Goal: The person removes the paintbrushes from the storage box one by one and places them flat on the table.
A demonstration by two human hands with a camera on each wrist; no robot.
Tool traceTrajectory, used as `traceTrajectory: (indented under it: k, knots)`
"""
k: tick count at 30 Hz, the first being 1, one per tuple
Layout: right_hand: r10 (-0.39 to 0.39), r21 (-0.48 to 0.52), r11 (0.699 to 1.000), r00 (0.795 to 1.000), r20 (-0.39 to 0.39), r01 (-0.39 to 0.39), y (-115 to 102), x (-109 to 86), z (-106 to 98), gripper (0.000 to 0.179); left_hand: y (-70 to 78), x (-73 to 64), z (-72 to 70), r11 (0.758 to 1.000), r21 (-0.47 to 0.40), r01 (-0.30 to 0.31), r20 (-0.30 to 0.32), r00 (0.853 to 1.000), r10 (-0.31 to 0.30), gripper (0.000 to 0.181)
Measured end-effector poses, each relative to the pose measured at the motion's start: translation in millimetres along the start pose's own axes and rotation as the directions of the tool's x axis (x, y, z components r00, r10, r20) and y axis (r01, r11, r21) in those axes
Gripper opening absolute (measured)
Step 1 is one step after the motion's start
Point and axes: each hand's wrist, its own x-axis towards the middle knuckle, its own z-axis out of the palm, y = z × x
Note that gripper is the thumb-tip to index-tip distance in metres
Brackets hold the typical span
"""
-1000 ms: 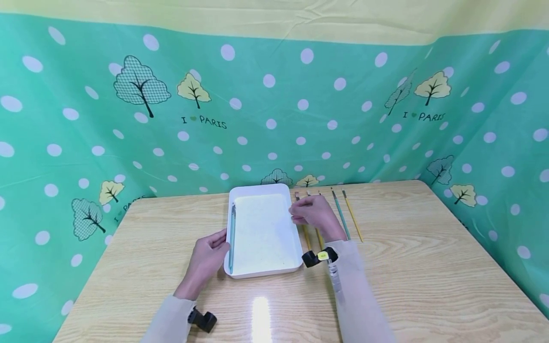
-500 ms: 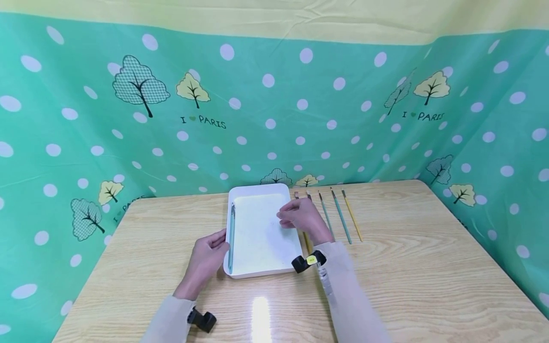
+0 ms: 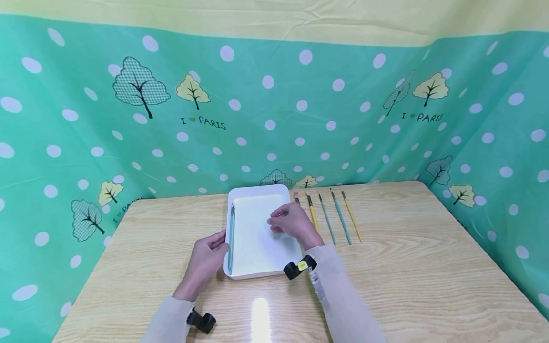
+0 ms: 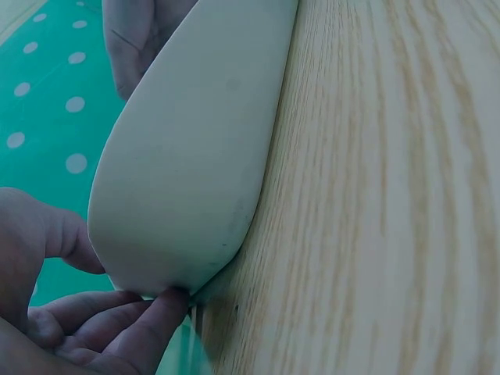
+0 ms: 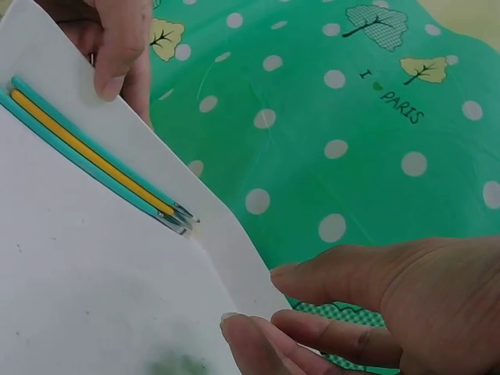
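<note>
A white tray [image 3: 261, 257] sits mid-table. My left hand [image 3: 207, 255] holds its left wall, thumb at the rim and fingers against the outside; in the left wrist view, the same hand [image 4: 94, 312] is at the tray's outer wall [image 4: 187, 156]. Along the inner left side lie slim paintbrushes [image 3: 232, 238]; the right wrist view shows teal ones [image 5: 86, 172] with a yellow paintbrush [image 5: 94, 152] between them. My right hand [image 3: 293, 224] is over the tray's right half. In its wrist view, the thumb and fingers of this hand [image 5: 359, 312] are apart with nothing between them.
Right of the tray, several paintbrushes lie side by side on the wooden table [image 3: 429, 267]: a yellow paintbrush [image 3: 313, 214], teal paintbrushes [image 3: 340, 216] and an outer yellow paintbrush [image 3: 351, 216]. One more brush [image 3: 297, 197] is partly hidden by my right hand. A green dotted curtain [image 3: 257, 138] stands behind.
My right hand has moved left from over the brushes on the table to over the tray, uncovering several brushes. The left hand and tray have stayed in place.
</note>
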Motion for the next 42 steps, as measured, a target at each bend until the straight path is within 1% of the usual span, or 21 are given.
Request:
traceTrajectory:
  k: [5, 9, 14, 20, 27, 32, 37, 42]
  knots:
    - [-0.014, -0.002, 1.0, 1.0, 0.016, 0.014, -1, -0.9, 8, 0.022, 0.2, 0.1, -1.0, 1.0, -0.009, 0.005, 0.0, 1.0, -0.005, 0.052]
    - [0.0, -0.03, 1.0, 1.0, 0.012, 0.0, -2, -1.1, 16, 0.022, 0.2, 0.0, -1.4, 1.0, -0.005, 0.004, 0.001, 1.0, -0.004, 0.051]
    - [-0.005, -0.037, 0.999, 1.0, 0.025, 0.006, 0, -1.8, 25, 0.024, 0.2, -0.3, -1.3, 1.0, -0.002, 0.005, 0.0, 1.0, -0.005, 0.051]
    - [-0.014, -0.038, 0.999, 0.999, 0.033, 0.015, 1, -2.2, 32, 0.02, 0.3, -0.5, -1.1, 1.0, 0.003, 0.008, -0.003, 1.0, -0.008, 0.051]
    - [0.004, -0.076, 0.997, 1.0, 0.026, -0.002, 4, -0.6, 41, 0.017, 0.3, -0.5, -1.5, 1.0, 0.005, 0.015, -0.002, 1.0, -0.015, 0.05]
    - [0.015, -0.078, 0.997, 0.999, 0.032, -0.013, 6, 0.0, 47, 0.015, 0.1, 0.5, -1.2, 1.0, 0.003, 0.017, -0.001, 1.0, -0.017, 0.05]
    - [0.003, -0.067, 0.998, 1.0, 0.031, -0.001, 5, -2.2, 53, 0.014, 0.5, 0.9, -0.8, 1.0, -0.001, 0.017, -0.001, 1.0, -0.017, 0.05]
    - [-0.028, -0.049, 0.998, 0.998, 0.061, 0.031, 6, -3.9, 61, 0.015, 0.6, 0.6, -0.9, 1.0, 0.0, 0.025, 0.003, 1.0, -0.025, 0.049]
